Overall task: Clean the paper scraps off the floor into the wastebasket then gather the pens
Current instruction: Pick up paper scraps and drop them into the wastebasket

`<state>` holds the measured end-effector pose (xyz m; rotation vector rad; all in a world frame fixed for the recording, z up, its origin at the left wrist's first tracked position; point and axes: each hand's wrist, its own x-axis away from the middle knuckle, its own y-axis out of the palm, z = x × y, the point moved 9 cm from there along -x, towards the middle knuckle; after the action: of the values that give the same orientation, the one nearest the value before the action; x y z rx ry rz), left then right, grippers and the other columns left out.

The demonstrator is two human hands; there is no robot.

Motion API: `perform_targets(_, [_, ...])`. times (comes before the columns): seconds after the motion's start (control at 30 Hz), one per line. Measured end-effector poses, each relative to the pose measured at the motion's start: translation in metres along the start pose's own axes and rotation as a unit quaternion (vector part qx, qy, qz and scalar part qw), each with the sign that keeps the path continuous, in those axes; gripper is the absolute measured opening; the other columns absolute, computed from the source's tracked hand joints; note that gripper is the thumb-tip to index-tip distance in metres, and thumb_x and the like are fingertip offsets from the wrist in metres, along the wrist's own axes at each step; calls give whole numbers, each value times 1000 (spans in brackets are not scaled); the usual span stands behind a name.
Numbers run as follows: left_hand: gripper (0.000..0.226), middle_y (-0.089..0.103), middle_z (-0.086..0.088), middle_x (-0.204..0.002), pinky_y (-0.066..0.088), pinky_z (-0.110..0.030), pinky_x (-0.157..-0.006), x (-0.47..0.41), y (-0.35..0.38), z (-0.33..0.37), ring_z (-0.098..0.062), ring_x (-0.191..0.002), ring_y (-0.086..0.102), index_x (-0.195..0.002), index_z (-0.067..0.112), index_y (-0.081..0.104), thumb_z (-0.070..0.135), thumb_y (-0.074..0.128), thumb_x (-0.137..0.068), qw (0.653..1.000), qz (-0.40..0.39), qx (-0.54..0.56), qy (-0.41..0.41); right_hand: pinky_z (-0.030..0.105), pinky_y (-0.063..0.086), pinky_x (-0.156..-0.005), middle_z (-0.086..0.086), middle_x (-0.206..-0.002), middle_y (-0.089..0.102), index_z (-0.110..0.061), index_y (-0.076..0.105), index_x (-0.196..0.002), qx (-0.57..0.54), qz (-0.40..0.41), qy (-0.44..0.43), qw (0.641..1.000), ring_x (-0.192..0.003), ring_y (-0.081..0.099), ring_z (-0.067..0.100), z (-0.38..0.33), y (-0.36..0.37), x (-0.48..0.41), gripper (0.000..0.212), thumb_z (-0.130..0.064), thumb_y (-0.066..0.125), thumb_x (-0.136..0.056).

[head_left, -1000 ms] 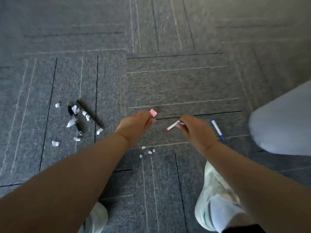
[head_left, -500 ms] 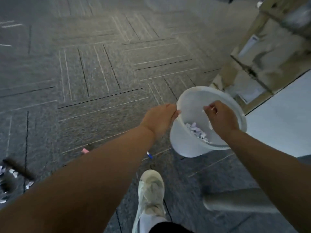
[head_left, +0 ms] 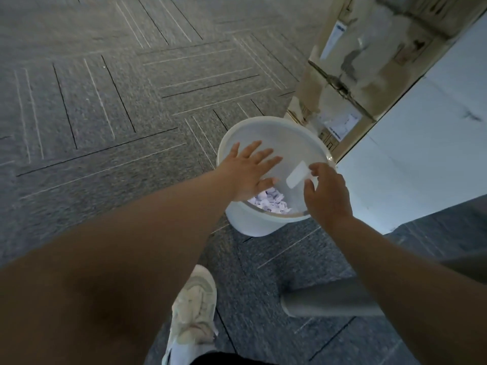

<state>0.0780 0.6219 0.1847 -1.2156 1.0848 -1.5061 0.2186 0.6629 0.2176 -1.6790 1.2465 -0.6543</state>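
1. A white wastebasket (head_left: 253,222) is seen on the grey carpet (head_left: 105,101), at about 1 o'clock from the white shoe (head_left: 193,306).
2. A heap of pale paper scraps (head_left: 271,202) is held at the bottom of the wastebasket; the rest of the interior is bare.
3. The left hand (head_left: 246,171) is spread flat over the 9 o'clock side of the rim, fingers apart, nothing gripped.
4. The right hand (head_left: 326,193) is placed over the 4 o'clock side of the rim, fingers loosely curled and parted; a grip on anything cannot be told.
5. A cardboard box (head_left: 350,61) stands just beside the wastebasket at 1 o'clock.
6. Open carpet is found from 8 to 12 o'clock of the wastebasket.
7. No pens are shown.
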Motion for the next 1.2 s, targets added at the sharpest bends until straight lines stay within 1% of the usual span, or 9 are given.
perform_targets(0.1, [64,-13,-1,-155,-10,-51,-111,19,2,-15,-22,-140,-18,-144,29,-8,57,13,-91,1000,3,-28,-13,46,44,-93,11,-118,59,-12,51,-121,10,-8,-8,1000,-107,51,31,-8,2,8,33,-19,56,-89])
perform_targets(0.2, [63,-12,-3,-155,-5,-51,-112,41,-2,-22,-22,-141,-13,-145,26,-7,53,18,-93,999,-3,-40,-33,45,43,-91,11,-118,58,-12,51,-120,25,-19,-24,999,-106,51,30,-24,4,17,33,-20,56,-88])
perform_targets(0.4, [59,12,-8,-154,12,-48,-114,119,-9,-62,-27,-140,11,-145,20,13,47,29,-95,995,60,15,-78,42,40,-90,13,-120,57,-10,49,-121,37,-53,-92,994,-106,49,32,-95,18,33,34,-21,54,-89])
perform_targets(0.63, [57,28,-9,-148,24,-41,-107,284,46,-173,-28,-133,28,-142,16,26,40,39,-92,970,33,11,-240,42,40,-80,22,-114,55,-3,50,-121,45,-136,-237,961,-100,51,39,-240,106,86,35,-19,53,-90])
perform_targets(0.73, [53,54,-19,-127,44,-48,-90,351,82,-210,-37,-112,53,-126,7,51,31,56,-79,958,19,22,-286,41,39,-81,19,-115,55,-4,48,-121,67,-182,-285,939,-102,50,36,-288,162,122,35,-22,51,-91])
perform_targets(0.8, [51,61,-21,-116,49,-48,-81,392,112,-234,-38,-101,59,-118,5,57,29,58,-73,948,6,22,-318,41,39,-82,15,-116,55,-7,48,-120,83,-209,-308,924,-104,48,34,-309,204,148,34,-24,50,-91])
perform_targets(0.87, [56,48,-19,-133,39,-48,-95,425,149,-247,-36,-118,47,-130,6,45,30,57,-82,937,-23,45,-347,40,38,-85,11,-120,53,-11,47,-122,103,-233,-315,914,-108,46,31,-321,243,173,35,-26,50,-90])
perform_targets(0.97, [60,22,-10,-150,22,-43,-109,462,203,-263,-28,-135,22,-143,13,18,37,39,-92,928,-61,39,-366,39,35,-93,7,-129,48,-15,40,-130,139,-274,-324,895,-117,42,27,-329,299,207,42,-29,48,-92])
perform_targets(1.2, [66,-2,-10,-154,10,-40,-114,506,294,-280,-29,-141,3,-145,12,4,40,36,-95,914,-106,100,-378,36,38,-100,11,-140,33,-8,28,-139,141,-389,-275,868,-126,32,27,-313,408,275,51,-26,46,-95])
